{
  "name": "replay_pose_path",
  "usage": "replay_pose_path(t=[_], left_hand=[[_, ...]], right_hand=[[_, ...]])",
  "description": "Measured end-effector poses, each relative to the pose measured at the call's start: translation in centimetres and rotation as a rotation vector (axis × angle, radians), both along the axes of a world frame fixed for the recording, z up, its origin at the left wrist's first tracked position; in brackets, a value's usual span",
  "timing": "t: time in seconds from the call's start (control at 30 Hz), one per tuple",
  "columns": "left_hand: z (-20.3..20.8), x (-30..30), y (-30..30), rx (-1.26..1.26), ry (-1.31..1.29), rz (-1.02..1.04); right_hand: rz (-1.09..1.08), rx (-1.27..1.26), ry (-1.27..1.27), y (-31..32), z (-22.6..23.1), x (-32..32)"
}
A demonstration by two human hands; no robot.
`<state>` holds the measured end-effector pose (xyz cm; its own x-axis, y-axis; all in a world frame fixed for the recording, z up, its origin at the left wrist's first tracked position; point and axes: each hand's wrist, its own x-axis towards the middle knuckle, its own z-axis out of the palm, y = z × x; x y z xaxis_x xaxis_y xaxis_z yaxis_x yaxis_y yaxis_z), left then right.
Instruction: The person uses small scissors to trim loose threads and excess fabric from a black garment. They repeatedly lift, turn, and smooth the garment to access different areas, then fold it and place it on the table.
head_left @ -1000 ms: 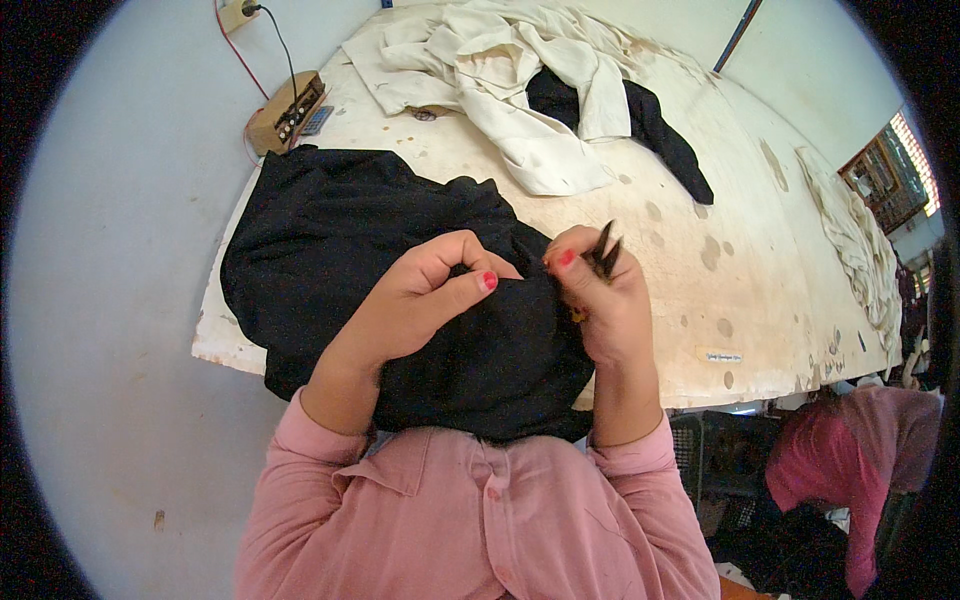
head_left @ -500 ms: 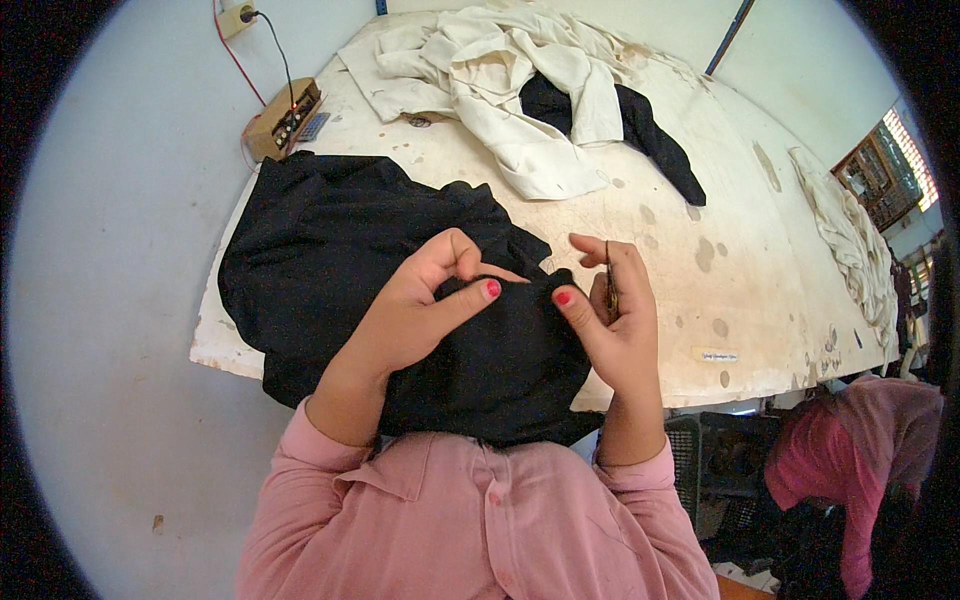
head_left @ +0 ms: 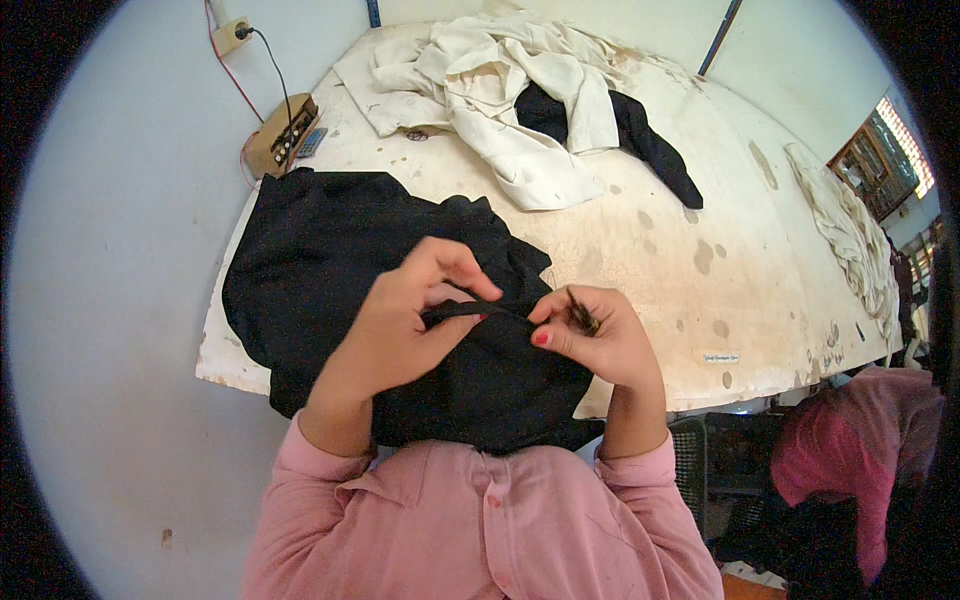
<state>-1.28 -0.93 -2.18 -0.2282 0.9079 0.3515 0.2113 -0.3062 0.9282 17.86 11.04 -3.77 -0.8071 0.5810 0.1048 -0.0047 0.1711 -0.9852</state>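
A black cloth garment (head_left: 330, 250) lies bunched across the near left of the table and reaches my front. My left hand (head_left: 390, 325) holds a narrow folded edge of it, with the thumb below the fold and the fingers above. On the other side my right hand (head_left: 610, 335) pinches the same edge between thumb and fingertip. Tucked in the curled fingers of that hand is a small dark, brass-tinted tool (head_left: 582, 316), partly hidden; its kind is not clear. The edge runs taut between both hands.
Off-white cloth (head_left: 490, 100) lies heaped at the back, with a black piece (head_left: 650, 140) under it. A wooden box with knobs (head_left: 280, 135) stands at the back left. More pale cloth (head_left: 840, 230) lies far right. A person in pink (head_left: 840, 440) bends down at the right.
My right hand has moved down and left, turning inward, and now grips the cloth edge. The left hand has lifted a fold between thumb and fingers. The small tool has turned with the right hand.
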Motion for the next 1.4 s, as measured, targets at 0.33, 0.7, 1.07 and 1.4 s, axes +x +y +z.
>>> replay_pose_path(t=[0.33, 0.7, 1.07, 1.4], left_hand=[[8.7, -7.7, 2.0, 0.578, 0.976, 0.402], [-3.1, -1.4, -4.1, -0.233, 0.01, 0.013], [-5.4, 1.5, 0.2, -0.372, -0.725, -0.029], [-5.1, 0.9, -0.3, -0.254, -0.889, -0.045]], right_hand=[[-0.57, 0.98, 0.264, 1.2, 3.9, -1.8], [-0.403, 1.313, 0.204, -0.6, -2.5, -4.5], [-0.255, 0.774, 0.234, -2.9, -2.5, -3.3], [0.743, 0.076, 0.354, -0.5, 1.0, 1.7]])
